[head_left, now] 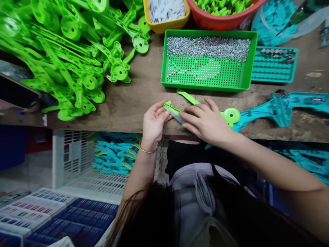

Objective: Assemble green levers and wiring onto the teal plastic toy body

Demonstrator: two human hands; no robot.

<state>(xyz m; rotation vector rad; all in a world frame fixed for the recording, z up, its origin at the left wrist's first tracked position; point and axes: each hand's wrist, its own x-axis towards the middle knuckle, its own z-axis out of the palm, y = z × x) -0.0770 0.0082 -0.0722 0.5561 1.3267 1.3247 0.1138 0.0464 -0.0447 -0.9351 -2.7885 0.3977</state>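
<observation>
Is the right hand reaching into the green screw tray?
No, the right hand lies on a green plastic part at the bench's near edge, outside the green tray.

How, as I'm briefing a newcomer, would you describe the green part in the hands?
Find the green tray of silver screws on the bench. Before it, at the bench's edge, the left hand pinches and the right hand covers one long green part with a disc end. Unlike the heaped green parts at left, it lies alone, bearing a grey strip.
</observation>
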